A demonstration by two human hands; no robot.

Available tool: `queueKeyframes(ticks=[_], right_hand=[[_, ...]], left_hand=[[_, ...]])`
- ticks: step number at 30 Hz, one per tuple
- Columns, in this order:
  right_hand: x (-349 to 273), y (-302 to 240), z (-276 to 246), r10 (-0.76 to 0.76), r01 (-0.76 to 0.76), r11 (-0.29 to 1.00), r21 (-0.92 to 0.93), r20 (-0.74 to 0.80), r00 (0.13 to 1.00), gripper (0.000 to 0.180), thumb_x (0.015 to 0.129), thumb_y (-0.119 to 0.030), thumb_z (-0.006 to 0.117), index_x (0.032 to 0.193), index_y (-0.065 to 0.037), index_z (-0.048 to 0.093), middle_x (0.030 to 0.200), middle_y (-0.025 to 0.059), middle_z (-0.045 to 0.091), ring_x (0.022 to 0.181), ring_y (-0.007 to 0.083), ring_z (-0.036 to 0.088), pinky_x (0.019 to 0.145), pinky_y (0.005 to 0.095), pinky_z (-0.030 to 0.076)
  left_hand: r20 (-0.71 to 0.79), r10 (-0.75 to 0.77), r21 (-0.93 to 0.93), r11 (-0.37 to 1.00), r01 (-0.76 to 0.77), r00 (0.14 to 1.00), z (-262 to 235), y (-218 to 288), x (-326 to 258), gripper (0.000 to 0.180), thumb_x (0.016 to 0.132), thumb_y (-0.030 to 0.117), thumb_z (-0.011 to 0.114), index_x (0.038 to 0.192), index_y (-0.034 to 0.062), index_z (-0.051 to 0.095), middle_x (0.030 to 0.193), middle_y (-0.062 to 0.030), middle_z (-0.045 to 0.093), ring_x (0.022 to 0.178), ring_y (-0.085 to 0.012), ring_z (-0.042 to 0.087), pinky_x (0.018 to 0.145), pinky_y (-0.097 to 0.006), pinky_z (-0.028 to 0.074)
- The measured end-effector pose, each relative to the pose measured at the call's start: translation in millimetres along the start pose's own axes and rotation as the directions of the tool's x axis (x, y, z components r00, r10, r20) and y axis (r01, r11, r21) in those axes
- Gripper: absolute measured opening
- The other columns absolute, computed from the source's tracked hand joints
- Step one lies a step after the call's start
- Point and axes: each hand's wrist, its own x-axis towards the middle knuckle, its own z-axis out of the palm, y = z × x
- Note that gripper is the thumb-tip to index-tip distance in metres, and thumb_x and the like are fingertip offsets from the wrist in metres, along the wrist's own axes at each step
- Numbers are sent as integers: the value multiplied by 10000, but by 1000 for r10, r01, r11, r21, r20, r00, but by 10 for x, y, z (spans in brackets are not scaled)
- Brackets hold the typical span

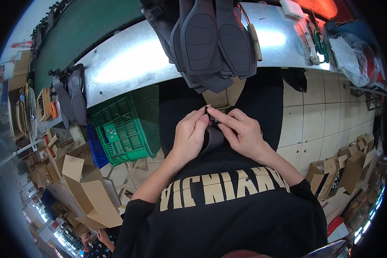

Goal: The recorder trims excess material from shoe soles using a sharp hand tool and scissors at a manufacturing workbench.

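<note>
Both hands working over the lap, close together. Left hand [192,133] & right hand [241,129] are each pinching a small dark strap piece [212,129] between thumb & fingertips, grip pressed tight on it; the piece is hanging down betw. the two palms. Just beyond the hands, a stack of grey shoe soles [210,38] is lying on the metal desk [129,60]. A green crate [122,131] is sitting to the left of the left hand, below desk edge.
</note>
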Motion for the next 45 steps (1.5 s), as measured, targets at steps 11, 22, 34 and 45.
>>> queueKeyframes(ticks=[11,22,34,45], right_hand=[[42,-29,-240,-61,45,986,-162,-98,993,502,844,-13,647,1310,-198,612,759,57,513,604,182,537,547,301,454],[360,-27,-747,-42,12,998,-64,-495,868,444,910,-25,585,1352,-49,551,895,103,624,733,169,575,715,275,482],[1556,480,-1338,-99,-277,746,-606,-511,854,467,856,-214,610,1304,-91,568,1063,250,606,997,408,607,868,461,498],[1541,474,-1378,-518,-142,525,-839,-448,729,365,861,-181,601,1210,-77,610,914,202,623,902,376,622,793,490,502]], left_hand=[[-16,-15,105,994,17,1000,-35,-44,-27,365,906,152,428,1123,-46,645,745,-138,607,697,-257,607,708,-333,474],[22,-73,-184,980,76,997,-53,-97,-16,431,928,90,477,1346,14,551,786,-13,601,732,-65,514,702,-203,392],[175,-153,-512,830,223,973,-222,-172,23,213,984,111,509,1161,38,602,821,-38,633,781,-100,610,738,-244,488],[200,-220,-571,766,296,955,-236,-287,48,316,1038,277,423,1159,24,567,790,-97,636,730,-180,650,686,-286,533]])
